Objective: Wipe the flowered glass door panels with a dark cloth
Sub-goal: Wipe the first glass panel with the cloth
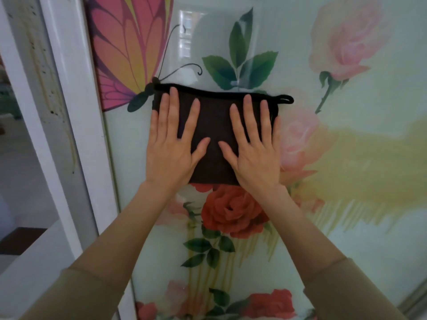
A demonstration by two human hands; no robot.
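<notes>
A glossy glass door panel (346,158), printed with soft pink and red roses, green leaves and a large pink-and-orange butterfly (124,49), fills most of the view. Pressed flat against it, just above center, is a dark cloth (213,121), matte and finely textured, roughly rectangular with a stitched black top hem. Its long axis runs from 9 o'clock to 3 o'clock, and a small hanging loop (286,99) juts from the top corner toward 3 o'clock. The left hand (172,146) and right hand (253,148) lie side by side on the cloth, fingers straight, spread and pointing to 12 o'clock, palms pressing it to the glass. A white frame (76,112) edges the panel at 9 o'clock.
</notes>
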